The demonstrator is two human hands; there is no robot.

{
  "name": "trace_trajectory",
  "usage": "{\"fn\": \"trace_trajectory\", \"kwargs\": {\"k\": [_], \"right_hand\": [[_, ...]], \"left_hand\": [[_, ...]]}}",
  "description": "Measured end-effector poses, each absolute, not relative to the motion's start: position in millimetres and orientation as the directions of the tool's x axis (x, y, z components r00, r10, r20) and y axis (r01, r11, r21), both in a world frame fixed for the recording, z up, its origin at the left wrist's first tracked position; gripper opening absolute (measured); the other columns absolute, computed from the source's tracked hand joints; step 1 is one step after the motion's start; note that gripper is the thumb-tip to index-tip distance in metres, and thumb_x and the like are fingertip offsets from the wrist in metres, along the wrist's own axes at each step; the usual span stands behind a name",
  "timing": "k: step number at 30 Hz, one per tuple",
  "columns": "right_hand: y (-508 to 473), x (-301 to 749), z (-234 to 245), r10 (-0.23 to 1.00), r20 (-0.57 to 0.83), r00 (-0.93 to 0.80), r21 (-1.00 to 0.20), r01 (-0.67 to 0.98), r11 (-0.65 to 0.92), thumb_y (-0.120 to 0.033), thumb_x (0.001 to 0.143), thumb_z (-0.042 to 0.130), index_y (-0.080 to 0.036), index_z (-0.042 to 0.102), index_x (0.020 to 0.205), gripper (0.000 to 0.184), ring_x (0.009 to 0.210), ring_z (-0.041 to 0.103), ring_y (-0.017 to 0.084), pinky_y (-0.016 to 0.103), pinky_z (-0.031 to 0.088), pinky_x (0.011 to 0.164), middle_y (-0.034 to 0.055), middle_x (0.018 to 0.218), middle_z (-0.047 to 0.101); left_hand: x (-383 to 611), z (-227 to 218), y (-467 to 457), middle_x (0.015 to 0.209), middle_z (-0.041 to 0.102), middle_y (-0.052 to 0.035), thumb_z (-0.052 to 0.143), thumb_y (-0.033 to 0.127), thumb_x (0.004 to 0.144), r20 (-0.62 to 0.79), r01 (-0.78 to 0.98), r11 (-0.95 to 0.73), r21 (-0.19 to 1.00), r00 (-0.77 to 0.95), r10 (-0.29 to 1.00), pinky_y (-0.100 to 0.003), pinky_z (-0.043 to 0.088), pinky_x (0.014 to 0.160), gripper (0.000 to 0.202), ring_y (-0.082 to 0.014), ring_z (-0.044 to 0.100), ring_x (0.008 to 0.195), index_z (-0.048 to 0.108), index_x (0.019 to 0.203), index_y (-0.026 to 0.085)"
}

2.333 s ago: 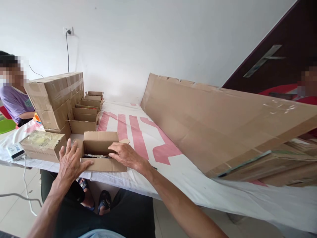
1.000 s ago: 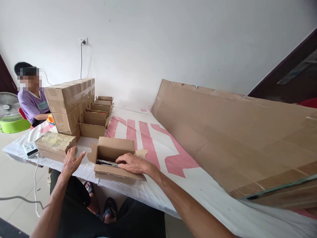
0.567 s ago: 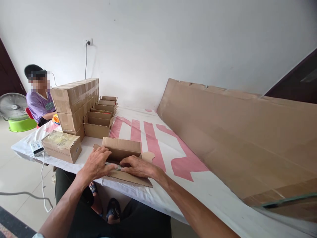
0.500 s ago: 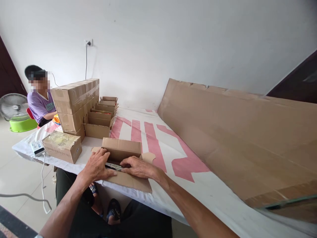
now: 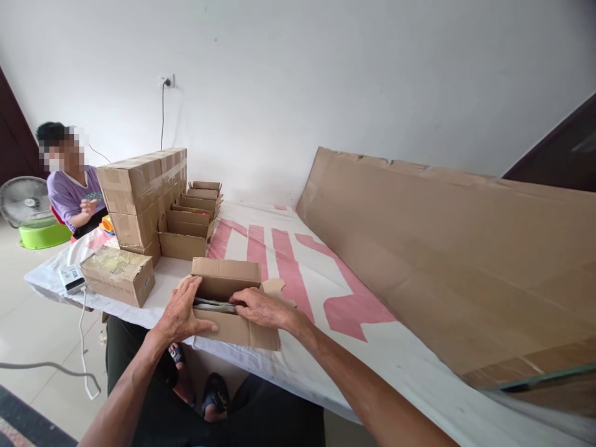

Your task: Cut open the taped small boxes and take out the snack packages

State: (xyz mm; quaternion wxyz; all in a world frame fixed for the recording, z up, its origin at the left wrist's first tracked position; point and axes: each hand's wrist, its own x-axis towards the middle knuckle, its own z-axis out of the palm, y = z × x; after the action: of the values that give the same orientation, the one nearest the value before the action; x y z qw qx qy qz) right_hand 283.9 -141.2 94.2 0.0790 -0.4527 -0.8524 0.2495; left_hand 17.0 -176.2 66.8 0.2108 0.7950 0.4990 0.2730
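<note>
A small open cardboard box [image 5: 226,268] stands at the table's near edge, its back flap raised and its front flap sloping toward me. My left hand [image 5: 181,313] grips the box's left end, with fingers over the far corner and thumb along the front flap. A flat greyish item [image 5: 212,305] shows inside; its kind is unclear. My right hand [image 5: 261,307] reaches over the right end with curled fingers dipping into the box at that item. The fingertips are partly hidden, so what they pinch, if anything, does not show.
A closed, taped carton [image 5: 116,273] and a white device [image 5: 72,279] with a cable are left of the box. Behind are stacked cartons [image 5: 139,186] and several open boxes [image 5: 184,242]. A large cardboard sheet [image 5: 442,267] leans at right. Another person [image 5: 69,192] sits far left.
The front flap has risen slightly and the box's right end has shifted left. My right hand has moved slightly right. The other person has leaned left and raised a hand.
</note>
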Motion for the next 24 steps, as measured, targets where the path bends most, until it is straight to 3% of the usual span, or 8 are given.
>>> {"fn": "trace_trajectory", "kwargs": {"k": [7,15,20,24], "right_hand": [[-128.6,282.7,104.9,0.761,-0.217,-0.611,-0.54,0.725,0.428,-0.023,0.086,0.065,-0.021,0.083,0.092,0.019,0.084,0.07,0.022,0.03,0.046,0.076,0.0043,0.092,0.082],[-130.4,284.8,96.1,0.855,-0.087,-0.511,-0.486,0.771,0.412,-0.027,0.106,0.045,-0.017,0.08,0.095,0.038,0.093,0.071,0.023,0.031,0.044,0.081,0.0113,0.098,0.081],[-131.8,282.2,100.1,0.848,-0.154,-0.507,-0.499,0.781,0.376,-0.035,0.095,0.071,-0.02,0.08,0.11,0.023,0.103,0.072,0.027,0.03,0.043,0.078,0.0108,0.111,0.082],[-133.5,280.9,98.9,0.846,-0.122,-0.519,-0.501,0.768,0.399,-0.028,0.096,0.066,-0.021,0.078,0.089,0.016,0.086,0.07,0.023,0.029,0.038,0.071,0.0062,0.091,0.079]], "left_hand": [[13.4,59.6,-176.1,0.177,0.03,-0.025,0.096,0.052,0.068,0.193,0.672,-0.357,0.649,0.308,0.931,-0.074,0.022,0.13,0.125,-0.0465,0.018,0.168,0.031,0.171,0.025],[10.0,52.0,-172.8,0.176,0.033,-0.0234,0.096,0.053,0.068,0.253,0.657,-0.386,0.648,0.292,0.922,-0.07,0.023,0.132,0.122,-0.0451,0.026,0.166,0.035,0.169,0.023],[9.5,51.2,-172.0,0.175,0.035,-0.0228,0.097,0.051,0.068,0.265,0.654,-0.391,0.648,0.287,0.92,-0.07,0.025,0.131,0.12,-0.0463,0.028,0.164,0.037,0.168,0.023],[8.8,50.2,-171.0,0.176,0.033,-0.0235,0.096,0.053,0.068,0.25,0.659,-0.378,0.65,0.284,0.926,-0.072,0.023,0.131,0.12,-0.0471,0.026,0.165,0.036,0.169,0.023]]}}
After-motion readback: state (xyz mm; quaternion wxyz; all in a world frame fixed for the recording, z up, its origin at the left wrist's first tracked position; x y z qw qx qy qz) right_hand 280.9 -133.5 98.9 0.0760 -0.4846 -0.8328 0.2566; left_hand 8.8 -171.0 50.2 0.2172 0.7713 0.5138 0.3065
